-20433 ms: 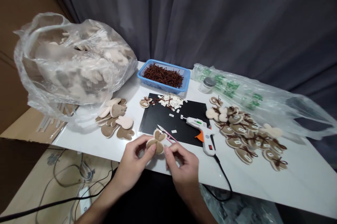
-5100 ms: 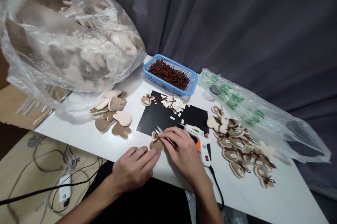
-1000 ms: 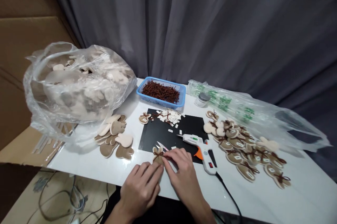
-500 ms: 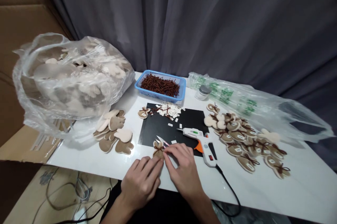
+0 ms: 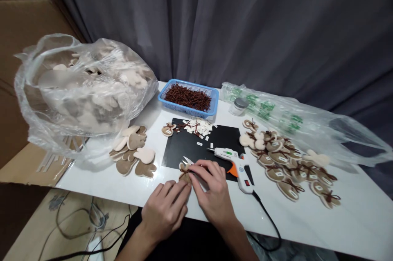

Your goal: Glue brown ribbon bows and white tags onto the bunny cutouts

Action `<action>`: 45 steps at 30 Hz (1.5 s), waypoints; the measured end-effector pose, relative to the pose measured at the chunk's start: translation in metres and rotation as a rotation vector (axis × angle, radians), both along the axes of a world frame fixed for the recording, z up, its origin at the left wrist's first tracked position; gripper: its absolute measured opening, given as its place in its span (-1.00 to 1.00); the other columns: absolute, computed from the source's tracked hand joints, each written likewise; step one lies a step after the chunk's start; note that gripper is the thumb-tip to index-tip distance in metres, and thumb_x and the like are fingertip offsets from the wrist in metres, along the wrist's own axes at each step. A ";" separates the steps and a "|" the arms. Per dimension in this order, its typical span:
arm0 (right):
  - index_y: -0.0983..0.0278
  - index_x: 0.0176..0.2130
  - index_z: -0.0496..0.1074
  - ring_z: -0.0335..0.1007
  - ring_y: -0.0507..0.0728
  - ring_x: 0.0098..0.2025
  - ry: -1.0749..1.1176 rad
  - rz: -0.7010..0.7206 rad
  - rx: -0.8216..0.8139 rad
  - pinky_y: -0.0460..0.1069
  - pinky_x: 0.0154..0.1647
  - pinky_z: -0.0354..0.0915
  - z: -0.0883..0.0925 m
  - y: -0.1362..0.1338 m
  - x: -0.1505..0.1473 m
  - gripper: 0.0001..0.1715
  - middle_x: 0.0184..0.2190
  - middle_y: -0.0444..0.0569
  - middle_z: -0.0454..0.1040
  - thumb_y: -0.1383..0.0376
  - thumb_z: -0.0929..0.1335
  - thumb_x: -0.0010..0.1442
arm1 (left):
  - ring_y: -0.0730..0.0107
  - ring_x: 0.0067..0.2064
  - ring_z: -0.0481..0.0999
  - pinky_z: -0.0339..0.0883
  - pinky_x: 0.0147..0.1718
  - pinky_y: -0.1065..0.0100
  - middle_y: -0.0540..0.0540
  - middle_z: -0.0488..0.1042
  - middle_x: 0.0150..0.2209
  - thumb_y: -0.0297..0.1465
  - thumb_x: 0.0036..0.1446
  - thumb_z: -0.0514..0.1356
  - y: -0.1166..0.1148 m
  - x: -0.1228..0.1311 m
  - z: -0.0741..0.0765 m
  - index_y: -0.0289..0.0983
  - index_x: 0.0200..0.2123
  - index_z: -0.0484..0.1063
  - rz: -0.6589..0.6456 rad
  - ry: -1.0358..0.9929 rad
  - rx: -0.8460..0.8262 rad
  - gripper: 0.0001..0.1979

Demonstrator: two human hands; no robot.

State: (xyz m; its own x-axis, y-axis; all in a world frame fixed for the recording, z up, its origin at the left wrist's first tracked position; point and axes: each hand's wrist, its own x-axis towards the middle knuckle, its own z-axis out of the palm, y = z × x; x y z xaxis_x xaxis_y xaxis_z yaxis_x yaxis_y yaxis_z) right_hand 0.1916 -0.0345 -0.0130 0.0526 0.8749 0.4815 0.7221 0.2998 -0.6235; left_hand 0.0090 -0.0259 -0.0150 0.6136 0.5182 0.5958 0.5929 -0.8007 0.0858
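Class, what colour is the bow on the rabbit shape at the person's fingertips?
The bow is dark brown; it shows best in the head view.

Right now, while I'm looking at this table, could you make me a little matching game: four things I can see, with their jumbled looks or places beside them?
Things
1. Basket
2. Glue gun
3. Jar
4. Left hand and right hand

Looks or places
A. White, with an orange trigger
B. Fingertips at a bunny-shaped piece
C. Blue, holding dark brown strips
D. Grey-lidded, beside the green-printed plastic

Pairs: 1-C, 2-A, 3-D, 4-B
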 end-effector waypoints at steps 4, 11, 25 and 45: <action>0.14 -0.15 0.59 0.49 0.24 -0.04 -0.011 0.064 -0.063 0.15 -0.05 0.26 0.003 0.004 -0.002 -0.77 -0.11 -0.02 0.61 0.44 0.38 0.46 | 0.16 -0.13 0.56 0.38 -0.15 0.19 -0.19 0.72 -0.01 -0.56 0.33 0.12 -0.001 0.000 0.000 -0.36 0.09 0.60 0.007 0.003 0.004 -0.64; 0.18 -0.17 0.57 0.49 0.21 -0.06 0.019 0.072 -0.086 0.13 -0.05 0.23 -0.003 0.005 -0.002 -0.82 -0.15 -0.06 0.63 0.46 0.41 0.45 | 0.16 -0.16 0.55 0.35 -0.16 0.19 -0.20 0.72 0.00 -0.55 0.36 0.11 -0.001 0.000 0.000 -0.37 0.10 0.59 -0.006 0.013 0.000 -0.66; 0.18 -0.17 0.60 0.46 0.20 -0.15 0.020 0.035 -0.038 0.10 -0.10 0.25 -0.007 0.005 -0.002 -0.81 -0.25 -0.06 0.59 0.41 0.40 0.48 | 0.14 -0.17 0.53 0.32 -0.16 0.19 -0.21 0.72 0.01 -0.56 0.37 0.10 -0.001 0.000 0.000 -0.38 0.11 0.58 -0.010 0.014 -0.017 -0.65; 0.19 -0.16 0.56 0.46 0.18 -0.22 0.017 -0.013 -0.012 0.07 -0.14 0.24 -0.006 -0.004 0.015 -0.88 -0.27 -0.10 0.60 0.39 0.42 0.45 | 0.14 -0.19 0.55 0.33 -0.20 0.18 -0.21 0.71 -0.06 -0.58 0.32 0.12 -0.001 0.000 0.000 -0.36 0.11 0.57 -0.017 0.021 -0.018 -0.64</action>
